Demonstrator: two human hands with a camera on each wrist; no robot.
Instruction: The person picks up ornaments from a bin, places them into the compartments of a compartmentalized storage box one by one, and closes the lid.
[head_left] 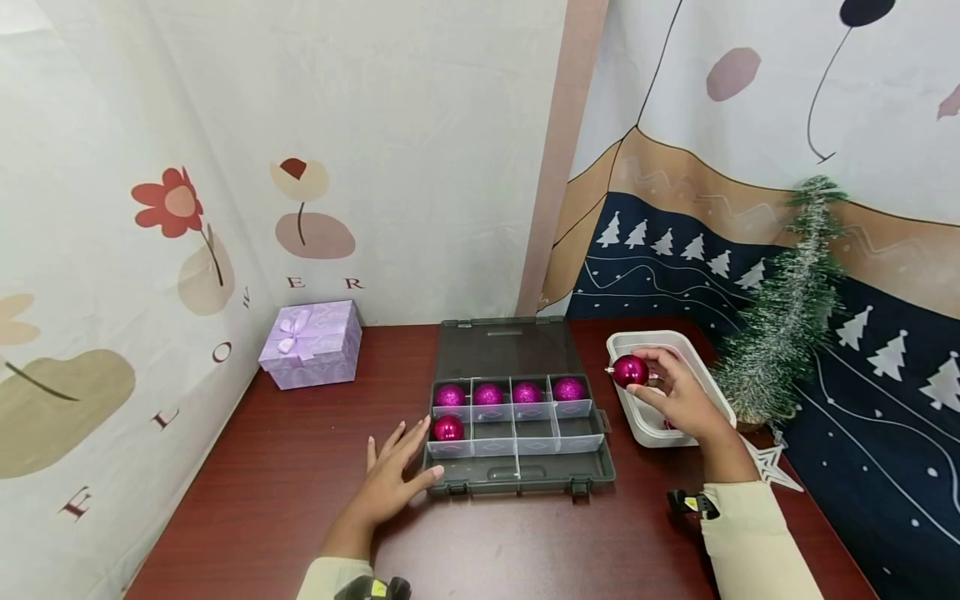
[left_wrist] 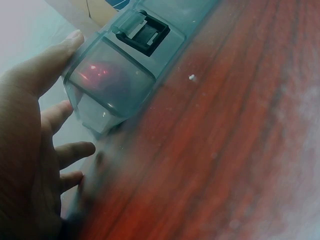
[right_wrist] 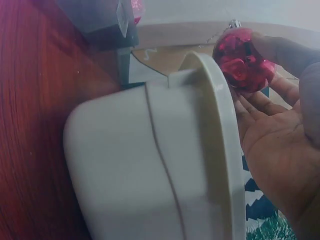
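Note:
My right hand (head_left: 678,398) pinches a shiny magenta Christmas bauble (head_left: 628,372) above the white tub (head_left: 637,429); its silver cap points left. In the right wrist view the same bauble (right_wrist: 242,60) sits between thumb and fingers, just past the tub's rim. My left hand (head_left: 393,475), fingers spread and fairly straight, touches the left side of the grey divided organizer box (head_left: 487,473). Glittery baubles (head_left: 488,395) fill the back row's compartments. One shiny bauble (head_left: 448,427) lies in the middle row's leftmost compartment. Another bit of magenta shows inside the tub, mostly hidden by my right hand.
The organizer's lid (head_left: 510,350) lies folded back toward the wall. A lilac gift box (head_left: 311,344) stands at the back left. Right of the tub are a small frosted Christmas tree (head_left: 783,317) and a white star (head_left: 772,467). The reddish wooden table (head_left: 247,500) bears everything.

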